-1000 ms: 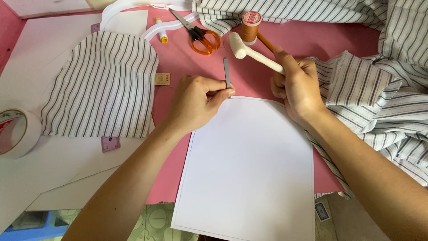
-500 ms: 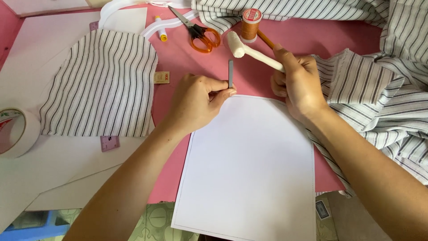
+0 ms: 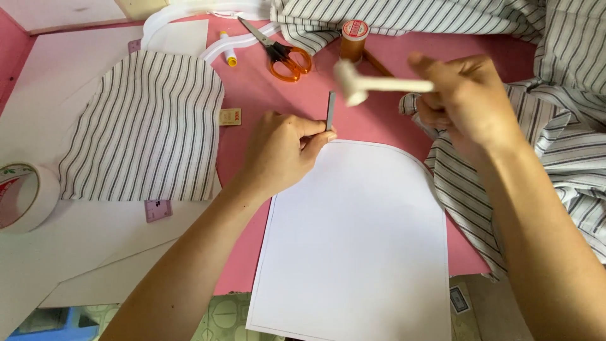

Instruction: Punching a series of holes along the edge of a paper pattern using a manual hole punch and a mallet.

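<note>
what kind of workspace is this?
Likely a sewing or pattern-making table: striped fabric pieces, a white paper pattern, orange-handled scissors and a thread spool on a pink surface.

Looks like a home sewing setup. There's striped fabric (image 3: 145,126) on a pink table (image 3: 278,95), plus orange scissors (image 3: 281,53), a thread spool (image 3: 353,39) and paper patterns (image 3: 360,240).

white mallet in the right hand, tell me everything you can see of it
The white mallet is small, with a stubby barrel-shaped head and a straight round handle, all one off-white colour that looks like plastic or painted wood. It is raised above the pink table, lying roughly level, head pointing left and slightly blurred. The right hand grips the far end of the handle. The head hangs just right of and above the thin grey metal punch, not touching it.
</note>
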